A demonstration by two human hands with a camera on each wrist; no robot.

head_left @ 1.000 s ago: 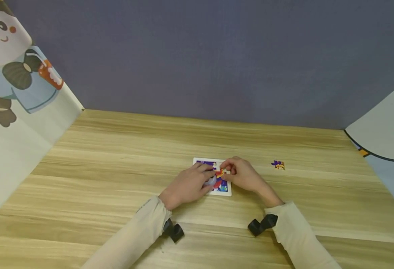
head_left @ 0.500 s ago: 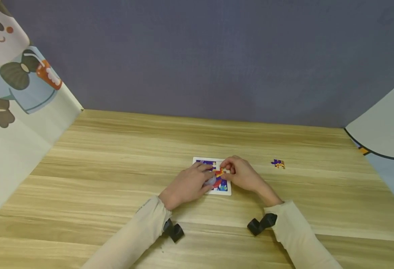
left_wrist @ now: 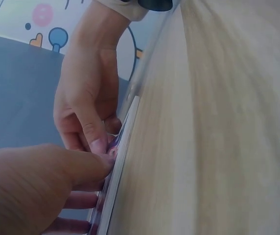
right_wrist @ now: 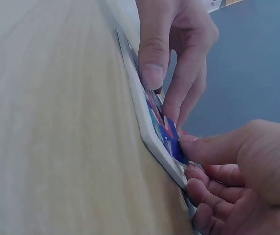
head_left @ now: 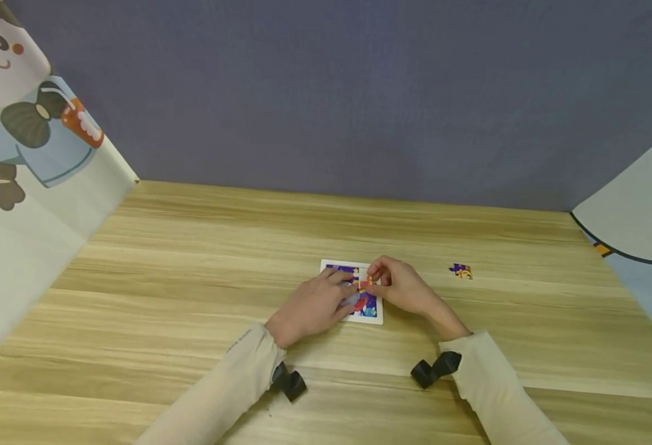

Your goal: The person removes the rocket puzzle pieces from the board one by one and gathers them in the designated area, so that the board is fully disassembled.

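Note:
A small jigsaw puzzle in a white-bordered tray point(head_left: 381, 314) lies on the table, partly covered by both hands. My left hand point(head_left: 311, 306) rests over its left side, fingers spread and fingertips touching the picture. At the right side, my right hand point(head_left: 406, 290) pinches a puzzle piece point(right_wrist: 171, 138) between thumb and fingers. That piece is blue with some red and stands tilted against the tray in the right wrist view. The left index fingertip is right beside it. Another puzzle piece point(head_left: 461, 271), purple and yellow, lies apart to the right of the tray.
The wood-grain table point(head_left: 203, 247) runs back to a dark grey-blue wall panel point(head_left: 348, 105). Cartoon-printed sheets point(head_left: 70, 204) flank it on the left and right. Black wrist mounts point(head_left: 289, 383) sit below both sleeves.
The puzzle piece at my right fingertips has shifted and tilted slightly, and those fingers moved a little. My left hand has stayed almost still on the puzzle.

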